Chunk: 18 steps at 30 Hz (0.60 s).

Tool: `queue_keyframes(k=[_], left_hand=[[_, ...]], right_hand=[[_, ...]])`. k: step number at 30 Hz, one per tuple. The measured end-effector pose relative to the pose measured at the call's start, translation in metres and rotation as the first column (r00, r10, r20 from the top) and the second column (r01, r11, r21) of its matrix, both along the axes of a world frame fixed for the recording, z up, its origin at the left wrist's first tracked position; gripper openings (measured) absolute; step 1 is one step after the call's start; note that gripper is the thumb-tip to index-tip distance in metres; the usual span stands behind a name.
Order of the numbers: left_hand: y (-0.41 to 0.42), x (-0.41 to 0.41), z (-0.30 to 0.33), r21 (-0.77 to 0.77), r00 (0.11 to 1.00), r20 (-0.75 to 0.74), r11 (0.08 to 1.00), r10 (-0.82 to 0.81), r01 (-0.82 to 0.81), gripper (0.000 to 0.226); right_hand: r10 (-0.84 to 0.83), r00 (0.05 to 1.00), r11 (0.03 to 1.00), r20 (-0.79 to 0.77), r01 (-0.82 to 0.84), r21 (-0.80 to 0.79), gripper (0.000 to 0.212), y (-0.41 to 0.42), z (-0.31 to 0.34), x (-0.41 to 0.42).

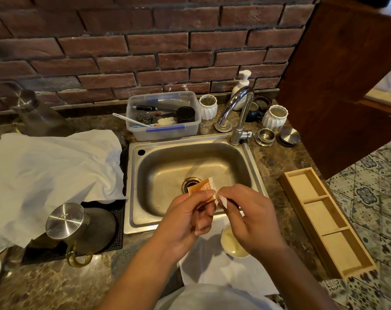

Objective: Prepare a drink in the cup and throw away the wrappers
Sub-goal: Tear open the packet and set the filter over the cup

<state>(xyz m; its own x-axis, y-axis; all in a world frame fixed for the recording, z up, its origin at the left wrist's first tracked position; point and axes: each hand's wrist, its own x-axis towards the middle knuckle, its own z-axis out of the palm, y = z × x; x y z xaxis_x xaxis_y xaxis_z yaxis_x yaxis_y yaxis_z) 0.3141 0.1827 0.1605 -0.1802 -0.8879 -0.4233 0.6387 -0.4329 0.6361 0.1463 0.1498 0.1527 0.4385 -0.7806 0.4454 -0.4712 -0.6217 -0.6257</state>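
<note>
An orange and white sachet [202, 189] is held over the front edge of the steel sink [145, 175]. My left hand [188, 220] pinches its body between thumb and fingers. My right hand [250, 218] pinches the white torn corner [222, 200] at the sachet's right end. Below my right hand a pale cup [231, 245] with a light liquid inside stands on a white cloth [210, 265]; my hand covers part of its rim.
A lidded glass jug [78, 229] sits on a black mat at the left, beside a big white cloth [51, 175]. A wooden compartment tray [324, 222] lies at the right. The tap [239, 113], a plastic tub [163, 115], a soap pump [241, 86] and white jars [275, 116] stand behind the sink.
</note>
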Motion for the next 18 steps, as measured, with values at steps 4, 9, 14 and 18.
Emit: queue_keyframes(k=[4, 9, 14, 18], left_hand=[[0.001, -0.003, 0.0, 0.011, 0.998, 0.056, 1.0, 0.027, -0.027, 0.018], [0.001, 0.005, -0.001, -0.145, 0.878, 0.465, 0.988, 0.108, -0.045, 0.043], [0.003, 0.008, -0.007, -0.398, 0.719, 0.663, 0.912, 0.209, 0.102, 0.05], [0.005, 0.004, -0.006, -0.51, 0.678, 0.672, 0.85, 0.298, 0.131, 0.03]], right_hand=[[-0.013, 0.998, 0.993, 0.055, 0.006, 0.116, 0.013, 0.001, 0.002, 0.001], [-0.028, 0.96, 0.804, 0.278, -0.143, 0.577, 0.016, 0.0, 0.014, -0.006], [-0.024, 0.909, 0.624, 0.415, -0.311, 0.717, 0.023, -0.005, 0.02, -0.007], [-0.063, 0.874, 0.533, 0.482, -0.379, 0.756, 0.025, -0.007, 0.025, -0.006]])
